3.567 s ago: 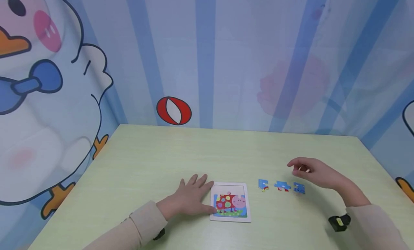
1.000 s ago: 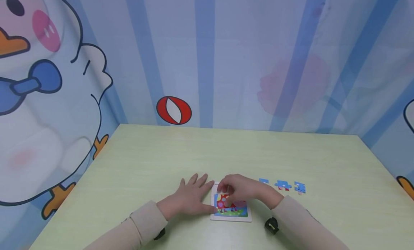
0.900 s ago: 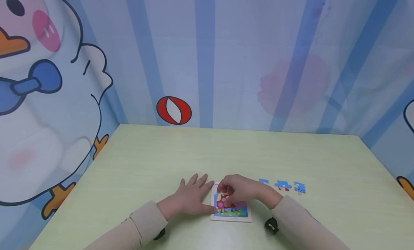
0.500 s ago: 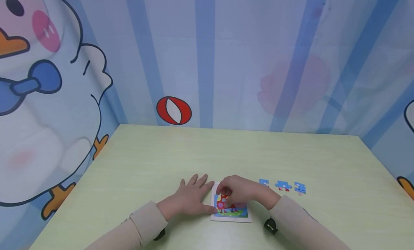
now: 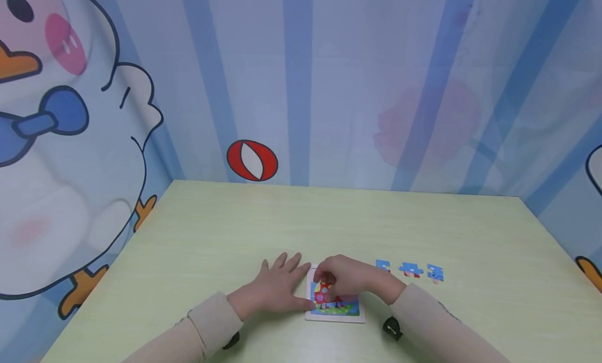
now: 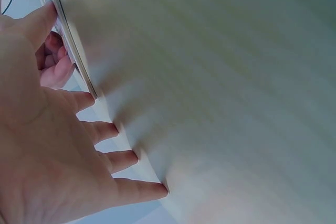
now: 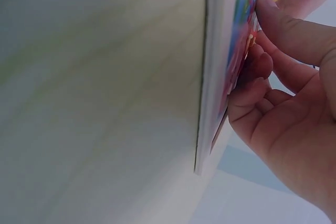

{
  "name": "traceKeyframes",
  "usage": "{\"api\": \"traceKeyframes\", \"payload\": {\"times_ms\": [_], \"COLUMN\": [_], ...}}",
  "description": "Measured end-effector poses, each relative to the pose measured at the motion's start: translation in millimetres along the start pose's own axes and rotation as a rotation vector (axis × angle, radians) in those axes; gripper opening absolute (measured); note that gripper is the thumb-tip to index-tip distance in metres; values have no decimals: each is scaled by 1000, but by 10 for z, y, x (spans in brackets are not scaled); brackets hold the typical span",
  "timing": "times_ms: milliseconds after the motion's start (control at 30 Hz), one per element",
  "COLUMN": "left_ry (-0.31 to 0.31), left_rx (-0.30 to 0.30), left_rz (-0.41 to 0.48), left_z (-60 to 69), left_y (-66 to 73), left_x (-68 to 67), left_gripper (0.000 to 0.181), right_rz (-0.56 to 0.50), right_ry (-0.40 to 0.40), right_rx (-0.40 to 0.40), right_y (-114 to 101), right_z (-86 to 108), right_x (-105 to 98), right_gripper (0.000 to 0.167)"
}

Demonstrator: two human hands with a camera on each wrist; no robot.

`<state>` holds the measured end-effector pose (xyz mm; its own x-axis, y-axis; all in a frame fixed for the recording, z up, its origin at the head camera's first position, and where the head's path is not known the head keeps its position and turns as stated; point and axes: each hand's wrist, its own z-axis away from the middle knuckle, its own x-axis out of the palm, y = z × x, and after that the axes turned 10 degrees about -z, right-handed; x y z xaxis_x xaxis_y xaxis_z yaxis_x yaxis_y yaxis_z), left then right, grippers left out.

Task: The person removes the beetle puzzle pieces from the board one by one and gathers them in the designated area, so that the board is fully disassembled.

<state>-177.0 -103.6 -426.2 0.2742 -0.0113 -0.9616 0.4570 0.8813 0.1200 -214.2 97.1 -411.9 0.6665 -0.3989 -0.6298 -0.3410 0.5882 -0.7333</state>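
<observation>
A white-framed jigsaw puzzle tray (image 5: 334,320) lies flat on the table, its picture showing a pink pig and a red spotted shape. My left hand (image 5: 276,291) rests flat beside it with fingers spread, the thumb on its left edge. Over the tray's upper part, my right hand (image 5: 347,275) curls its fingers; in the right wrist view a small yellow-red puzzle piece (image 7: 251,40) shows between thumb and fingers, mostly hidden. To the right lie three loose blue puzzle pieces: one (image 5: 382,264) partly behind the right hand, one (image 5: 411,269) in the middle, one (image 5: 435,272) farthest right.
The pale wooden table (image 5: 235,222) extends behind and to both sides of the tray. A blue striped cloth backdrop (image 5: 338,91) with cartoon figures hangs along its far edge. A black wrist strap (image 5: 392,328) sits under the right forearm.
My right hand has come from above the loose pieces at the right to the tray's upper part. Over the last second it has shifted only slightly. My left hand has stayed put.
</observation>
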Motion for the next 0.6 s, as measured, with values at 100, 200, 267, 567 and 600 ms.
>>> {"api": "traceKeyframes", "payload": {"times_ms": [100,200,267,567,600], "left_ry": [-2,-4,-4,-1,-1], "left_rx": [0,0,0,0,0], "left_rz": [2,5,8,0,0], "left_z": [0,-1,-1,-20,-20], "left_y": [-1,-3,-4,-14,-14], "left_x": [1,1,2,24,25], "left_gripper": [87,87,87,87,87], "right_rz": [1,2,-4,-46,-48], "right_ry": [-1,-2,-5,-9,-11], "right_rx": [-8,-24,-38,-60,-63], "right_y": [5,17,25,62,68], "right_z": [4,6,5,12,13], "right_x": [3,1,-3,-14,-15], "right_gripper": [22,22,23,26,26]}}
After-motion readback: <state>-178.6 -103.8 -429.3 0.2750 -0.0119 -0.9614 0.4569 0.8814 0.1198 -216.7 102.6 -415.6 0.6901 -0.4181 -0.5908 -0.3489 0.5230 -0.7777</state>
